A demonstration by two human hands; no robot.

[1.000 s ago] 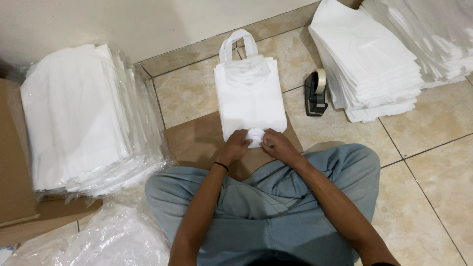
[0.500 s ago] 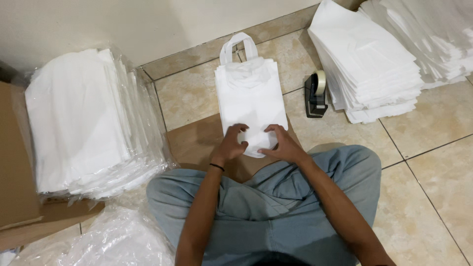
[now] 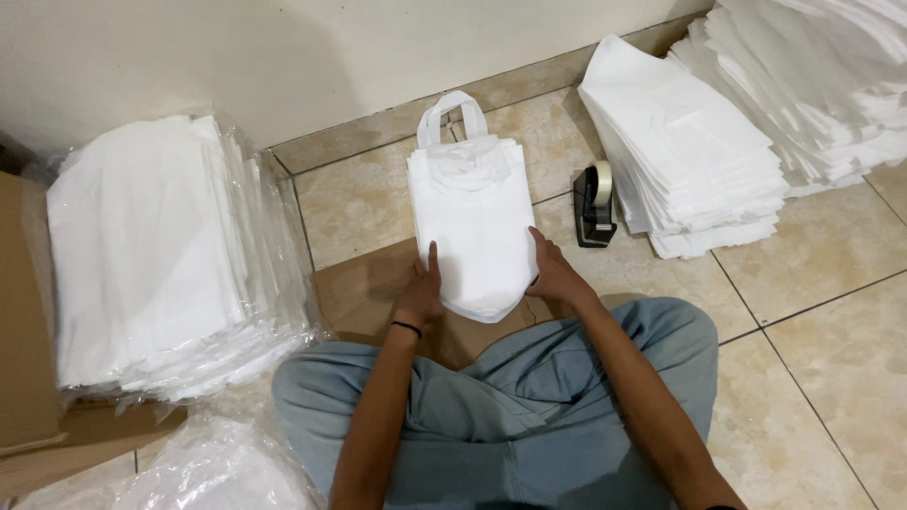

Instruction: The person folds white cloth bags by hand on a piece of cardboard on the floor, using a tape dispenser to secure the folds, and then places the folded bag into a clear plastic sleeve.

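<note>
Bags (image 3: 472,227), white with looped handles, lie in a small flat stack on the floor in front of the seated person, handles pointing toward the wall. The near end of the stack rests on a sheet of brown cardboard (image 3: 364,293) that lies over the tiles just before the person's knees.

From the head view, the left hand (image 3: 421,288) lies against the left edge of the stack near its lower corner, fingers stretched out flat along the side and not closed round anything; a thin dark band sits on that wrist. The right hand (image 3: 556,274) presses the right edge at about the same height, thumb on top of the bags and fingers spread beside them, also open. The two hands hold the stack between them, squaring its sides.

Just right of the stack, on the tiles, stands a black tape dispenser (image 3: 595,208) with a pale roll. Beyond it lies a tall pile of folded white bags (image 3: 690,151), and a further, looser heap (image 3: 812,85) fills the top right corner.

At the left, a thick bundle of white bags in clear plastic wrap (image 3: 161,255) lies beside a brown box (image 3: 24,312). Crumpled clear plastic (image 3: 208,467) lies near the person's left knee. The person sits cross-legged in grey-blue trousers (image 3: 501,406).
</note>
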